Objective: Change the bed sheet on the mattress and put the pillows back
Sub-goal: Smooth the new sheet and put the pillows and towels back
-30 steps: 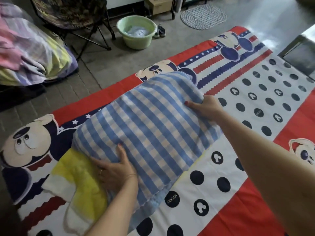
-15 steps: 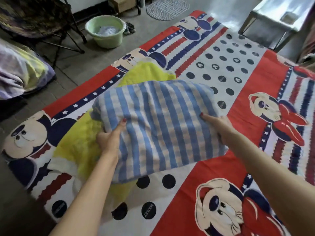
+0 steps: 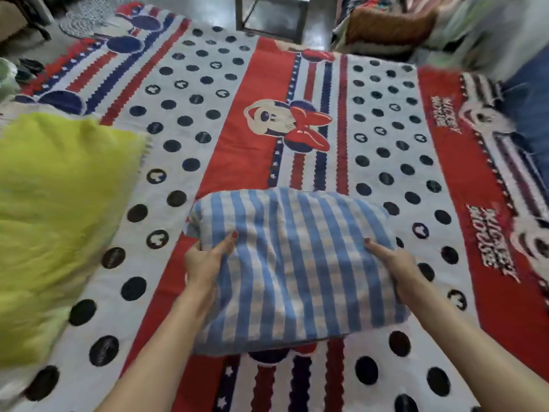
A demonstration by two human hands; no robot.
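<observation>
A blue-and-white striped pillow (image 3: 294, 269) is held over the middle of the mattress, above the red, white and navy cartoon bed sheet (image 3: 246, 138). My left hand (image 3: 205, 263) grips the pillow's left edge, thumb on top. On the opposite edge, my right hand (image 3: 392, 263) grips it the same way. A yellow pillow (image 3: 56, 209) lies on the sheet at the left, apart from the striped one. The fingers under the striped pillow are hidden.
A metal stool or small table (image 3: 270, 16) stands on the floor beyond the mattress's far edge. A heap of coloured bedding and cushions (image 3: 416, 28) sits at the far right. A round mat (image 3: 86, 16) lies far left.
The striped pillow has come off the yellow pillow and been carried to the right, towards the mattress's middle. My view has swung right with it. Both hands still hold it.
</observation>
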